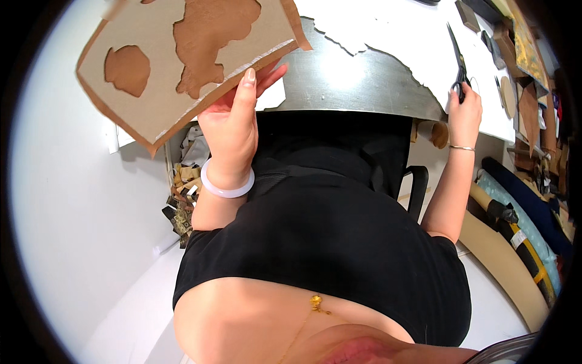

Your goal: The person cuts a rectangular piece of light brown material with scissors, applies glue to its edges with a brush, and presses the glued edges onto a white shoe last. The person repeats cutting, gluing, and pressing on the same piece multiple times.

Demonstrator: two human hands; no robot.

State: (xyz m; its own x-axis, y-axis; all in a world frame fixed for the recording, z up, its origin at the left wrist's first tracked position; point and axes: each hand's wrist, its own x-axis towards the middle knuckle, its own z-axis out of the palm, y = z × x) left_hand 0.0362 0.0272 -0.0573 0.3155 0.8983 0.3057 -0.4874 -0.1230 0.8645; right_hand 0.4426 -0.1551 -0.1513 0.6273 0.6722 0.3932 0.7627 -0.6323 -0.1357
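Note:
My left hand [233, 112] is closed on the lower right edge of a brown leather-like panel [160, 45], thumb on the near face and fingers behind. Grey-beige backing covers most of that face, with irregular brown patches showing through it. A whitish strip runs along the gripped edge, and the panel is held tilted up at the upper left. At the right side of the table, my right hand [465, 112] grips the black handles of a pair of scissors [456, 51]. The blades point away from me over a white sheet [394, 21]; some fingers are hidden.
A grey metal plate [357, 82] lies on the table, partly under the ragged-edged white sheet. Blocks and leather pieces [527, 112] crowd the far right. Material rolls [527, 206] stand at the lower right, near a black chair armrest [418, 182]. Scraps [179, 212] fill the lower left.

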